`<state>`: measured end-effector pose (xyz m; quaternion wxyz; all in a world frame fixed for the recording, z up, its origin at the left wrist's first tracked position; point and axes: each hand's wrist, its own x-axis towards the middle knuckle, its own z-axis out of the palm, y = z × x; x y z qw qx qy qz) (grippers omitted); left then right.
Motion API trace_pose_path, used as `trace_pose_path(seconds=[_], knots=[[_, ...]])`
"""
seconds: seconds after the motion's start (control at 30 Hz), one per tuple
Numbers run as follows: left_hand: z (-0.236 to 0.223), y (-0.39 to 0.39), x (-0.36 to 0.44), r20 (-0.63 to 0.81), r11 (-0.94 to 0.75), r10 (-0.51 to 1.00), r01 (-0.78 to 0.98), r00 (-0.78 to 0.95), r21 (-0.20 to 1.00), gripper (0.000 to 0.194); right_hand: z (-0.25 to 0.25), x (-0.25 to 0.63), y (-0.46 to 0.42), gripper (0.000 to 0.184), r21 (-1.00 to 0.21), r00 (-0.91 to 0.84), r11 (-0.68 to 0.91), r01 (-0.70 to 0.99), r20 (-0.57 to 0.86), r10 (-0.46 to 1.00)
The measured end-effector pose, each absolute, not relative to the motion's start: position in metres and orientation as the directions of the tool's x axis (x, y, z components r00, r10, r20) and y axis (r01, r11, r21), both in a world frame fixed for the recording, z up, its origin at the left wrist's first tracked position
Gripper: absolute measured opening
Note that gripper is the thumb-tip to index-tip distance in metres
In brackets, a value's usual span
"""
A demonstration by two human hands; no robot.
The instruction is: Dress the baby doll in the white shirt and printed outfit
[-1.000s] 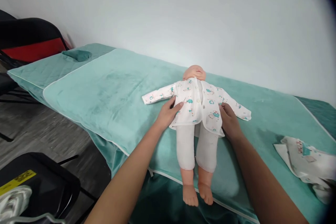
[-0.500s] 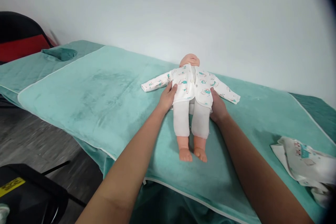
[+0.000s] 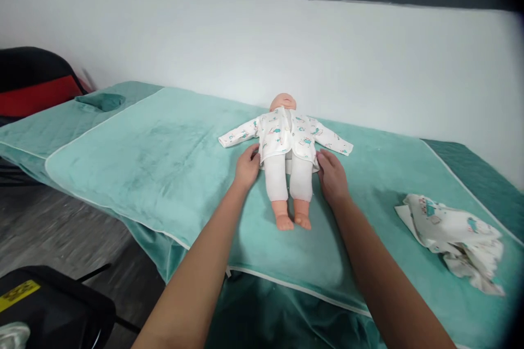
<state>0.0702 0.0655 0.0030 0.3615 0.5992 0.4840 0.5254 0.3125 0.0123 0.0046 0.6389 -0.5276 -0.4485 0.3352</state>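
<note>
A baby doll [image 3: 289, 180] lies on its back on the bed, its bare feet towards me. It wears white leggings and a white printed baby jacket [image 3: 272, 133], with both sleeves spread out to the sides. My left hand [image 3: 246, 168] is at the jacket's lower left edge, fingers closed on the hem. On the opposite side, my right hand [image 3: 333, 177] pinches the lower right edge beside the doll's hip. Part of the jacket's back shows below the front hem, between the legs. The fingertips of both hands are partly hidden.
A crumpled white printed cloth [image 3: 454, 234] lies to the right on the green bed cover [image 3: 135, 158]. A face hole [image 3: 102, 101] is at the bed's left end. Black chairs [image 3: 57, 305] stand at the left, and a white wall [image 3: 229, 49] runs behind.
My view has tilted up and drawn back, so the doll looks smaller. Both hands have moved down slightly from the doll's sides to the jacket's lower edges.
</note>
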Motion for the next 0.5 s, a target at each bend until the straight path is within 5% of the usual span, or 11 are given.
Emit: trace_pose_path(seconds=[0.1,0.23,0.33,0.5], knots=[[0.001,0.05,0.056,0.284,-0.264,0.957,0.239,-0.052,0.934,0.034,0.001,0.33,-0.043,0.043,-0.868,0.424,0.199,0.454,0.407,0.809],[-0.001,0.041,0.041,0.25,-0.226,0.966,0.246,-0.069,0.943,0.031,0.006,0.378,-0.119,0.033,-0.307,0.159,0.095,0.947,0.703,0.693],[0.001,0.039,0.039,0.24,-0.217,0.969,0.258,-0.061,0.941,0.03,0.012,0.427,-0.16,0.046,-0.107,0.273,-0.272,0.956,0.663,0.697],[0.006,0.03,0.041,0.252,-0.236,0.968,0.296,-0.016,0.926,0.03,0.032,0.479,-0.182,0.05,-0.204,0.533,-0.494,0.845,0.387,0.752]])
